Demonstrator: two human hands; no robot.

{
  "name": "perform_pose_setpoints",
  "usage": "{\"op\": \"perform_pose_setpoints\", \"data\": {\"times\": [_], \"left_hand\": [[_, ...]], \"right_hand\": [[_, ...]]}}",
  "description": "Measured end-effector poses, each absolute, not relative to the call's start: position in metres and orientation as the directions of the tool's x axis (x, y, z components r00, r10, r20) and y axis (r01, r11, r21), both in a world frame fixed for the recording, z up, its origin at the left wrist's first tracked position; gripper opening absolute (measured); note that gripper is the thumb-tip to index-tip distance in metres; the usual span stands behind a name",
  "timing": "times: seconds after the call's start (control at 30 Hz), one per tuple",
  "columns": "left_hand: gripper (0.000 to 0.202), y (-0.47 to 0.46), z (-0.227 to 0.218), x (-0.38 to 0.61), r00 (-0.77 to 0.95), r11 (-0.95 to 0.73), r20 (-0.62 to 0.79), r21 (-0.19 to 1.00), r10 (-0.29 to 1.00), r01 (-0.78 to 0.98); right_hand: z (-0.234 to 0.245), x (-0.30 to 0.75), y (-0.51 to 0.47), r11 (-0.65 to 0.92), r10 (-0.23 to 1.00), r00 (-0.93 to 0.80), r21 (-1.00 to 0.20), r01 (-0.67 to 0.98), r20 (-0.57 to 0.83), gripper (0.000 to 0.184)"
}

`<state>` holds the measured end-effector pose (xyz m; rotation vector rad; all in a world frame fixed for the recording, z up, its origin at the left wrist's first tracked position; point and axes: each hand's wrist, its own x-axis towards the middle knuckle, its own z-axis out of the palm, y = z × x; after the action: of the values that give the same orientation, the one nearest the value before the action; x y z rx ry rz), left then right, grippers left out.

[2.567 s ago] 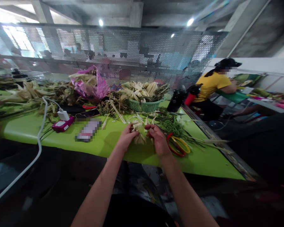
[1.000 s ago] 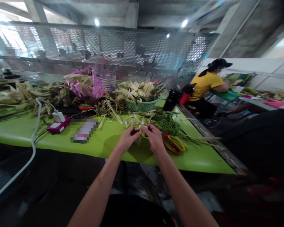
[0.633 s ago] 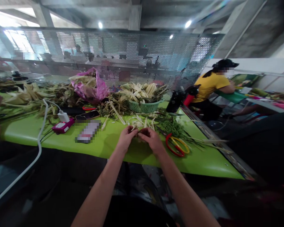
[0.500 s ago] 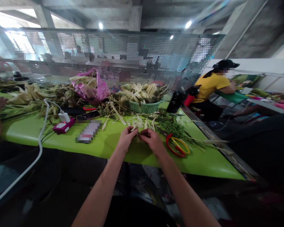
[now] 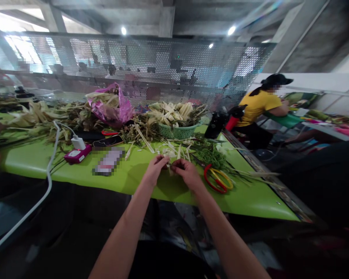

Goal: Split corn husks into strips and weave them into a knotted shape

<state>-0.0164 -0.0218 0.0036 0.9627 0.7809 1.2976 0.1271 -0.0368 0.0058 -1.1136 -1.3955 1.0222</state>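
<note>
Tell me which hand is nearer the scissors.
Right. The right hand is just left of the scissors, apart from them; the left hand is farther left, beyond the right.

Table cover (image 5: 250, 201) shining smooth, plastic-like; pale husk scraps (image 5: 170, 151) looking dry, papery, matt; bag (image 5: 124, 109) glinting, thin crinkled plastic; basket (image 5: 178, 132) showing as moulded plastic; perforated screen (image 5: 142, 56) (metal, I'm judging from far off) gleaming dully.
</note>
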Motion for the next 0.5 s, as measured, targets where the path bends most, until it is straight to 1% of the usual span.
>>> {"op": "perform_pose_setpoints", "data": {"times": [0.17,0.23,0.37,0.43,0.5], "left_hand": [[0.032,-0.0225,0.0027,-0.0174,0.071,-0.049,0.086,0.909,0.994,-0.414],[0.031,-0.0225,0.0023,-0.0171,0.064,-0.051,0.083,0.917,0.995,-0.396],[0.03,-0.0226,0.0038,-0.0152,0.058,-0.048,0.076,0.923,0.995,-0.382],[0.03,-0.0227,0.0047,-0.0144,0.053,-0.035,0.061,0.92,0.997,-0.389],[0.03,-0.0225,0.0049,-0.0139,0.054,-0.014,0.04,0.909,0.998,-0.417]], "right_hand": [[0.0073,0.1255,-0.039,0.206,0.978,-0.053,-0.973,0.107,0.202,0.022],[0.0097,0.1235,-0.0408,0.227,0.974,-0.04,-0.963,0.146,0.224,0.023],[0.0128,0.1199,-0.0436,0.3,0.952,-0.03,-0.908,0.292,0.305,0.023],[0.0128,0.1189,-0.0441,0.314,0.947,-0.035,-0.894,0.319,0.32,0.021],[0.0123,0.1184,-0.044,0.3,0.952,-0.039,-0.901,0.313,0.303,0.021]]}}
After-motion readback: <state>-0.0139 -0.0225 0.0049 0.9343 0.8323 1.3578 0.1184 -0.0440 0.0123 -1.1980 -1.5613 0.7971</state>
